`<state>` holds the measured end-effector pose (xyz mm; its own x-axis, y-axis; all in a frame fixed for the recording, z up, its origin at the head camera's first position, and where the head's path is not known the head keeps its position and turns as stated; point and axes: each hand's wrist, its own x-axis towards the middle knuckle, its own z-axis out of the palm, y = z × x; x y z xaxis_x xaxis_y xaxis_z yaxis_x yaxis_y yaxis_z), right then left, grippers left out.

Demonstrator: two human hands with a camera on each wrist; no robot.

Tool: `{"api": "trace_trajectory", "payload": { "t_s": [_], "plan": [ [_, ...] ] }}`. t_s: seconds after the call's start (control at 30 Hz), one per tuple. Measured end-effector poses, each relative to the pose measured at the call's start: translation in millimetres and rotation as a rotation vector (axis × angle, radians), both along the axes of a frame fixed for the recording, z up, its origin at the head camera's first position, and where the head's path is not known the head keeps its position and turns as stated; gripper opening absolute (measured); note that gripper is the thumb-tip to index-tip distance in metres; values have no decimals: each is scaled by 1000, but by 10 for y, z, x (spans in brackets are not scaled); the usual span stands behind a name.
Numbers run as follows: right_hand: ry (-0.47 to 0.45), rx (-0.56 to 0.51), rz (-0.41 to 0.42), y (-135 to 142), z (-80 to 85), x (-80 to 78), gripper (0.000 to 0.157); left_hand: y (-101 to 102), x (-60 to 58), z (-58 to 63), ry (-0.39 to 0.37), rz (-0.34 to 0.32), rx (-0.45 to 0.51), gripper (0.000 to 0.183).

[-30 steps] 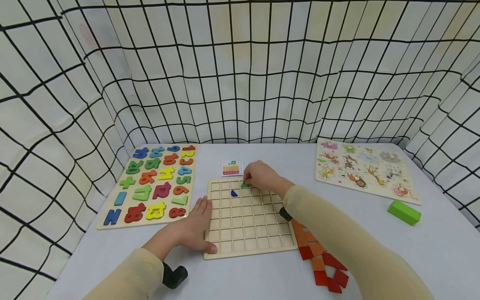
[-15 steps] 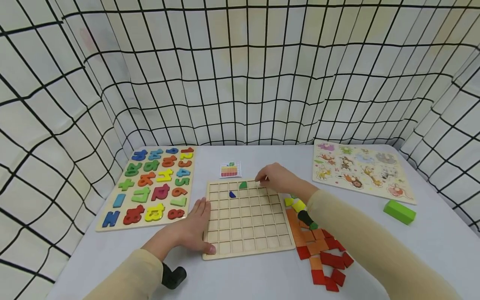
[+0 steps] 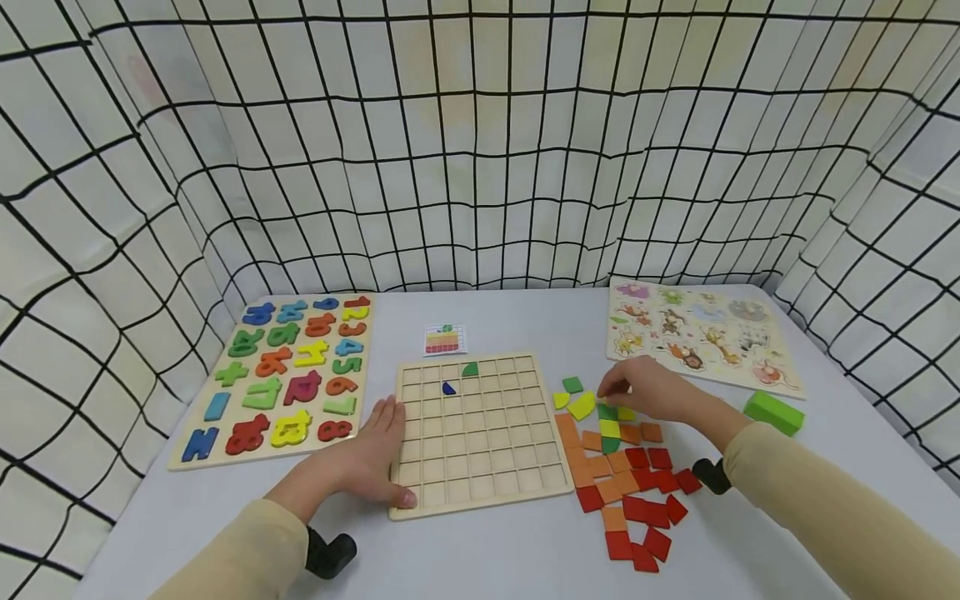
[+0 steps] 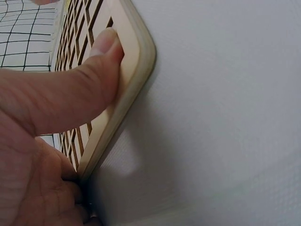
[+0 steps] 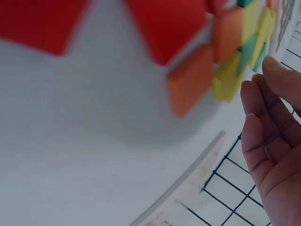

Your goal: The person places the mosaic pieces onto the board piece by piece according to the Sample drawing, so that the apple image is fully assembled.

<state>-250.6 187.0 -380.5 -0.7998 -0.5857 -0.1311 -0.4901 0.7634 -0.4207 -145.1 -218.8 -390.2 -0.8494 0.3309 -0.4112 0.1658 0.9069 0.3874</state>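
Observation:
My left hand (image 3: 362, 462) rests along the left side of the wooden grid board (image 3: 487, 450), fingers straight. In the left wrist view its thumb (image 4: 89, 80) presses on the board's near corner. On the grid lie a green rounded piece (image 3: 470, 369) in the top row and a small blue piece (image 3: 448, 388) one row lower. My right hand (image 3: 652, 390) hovers right of the board with loosely bent fingers and nothing between them. Its fingertips are close to a dark green tile (image 3: 607, 412), a yellow tile (image 3: 610, 428) and a yellow rounded piece (image 3: 582, 406).
Orange tiles (image 3: 600, 466) and red tiles (image 3: 645, 510) lie scattered along the board's right side. A small pattern card (image 3: 445, 339) lies behind it. A letter-and-number puzzle (image 3: 273, 383) is on the left; an animal puzzle (image 3: 701, 333) and a green block (image 3: 774, 412) are on the right.
My right hand has let go of the green rounded piece on the grid and moved right, over the loose tiles. My left hand keeps its place on the board.

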Motion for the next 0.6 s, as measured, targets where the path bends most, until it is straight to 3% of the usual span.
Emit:
{"api": "trace_trajectory", "payload": {
  "t_s": [0.2, 0.43, 0.6],
  "plan": [
    [8, 38, -36, -31, -95, 106, 16, -16, 8, 0, -1, 0, -11, 128],
    [42, 113, -62, -89, -103, 161, 18, 3, 12, 20, -5, -1, -15, 127],
    [13, 122, -68, -91, -99, 187, 16, 25, 10, 42, -9, 5, -25, 128]
  ]
}}
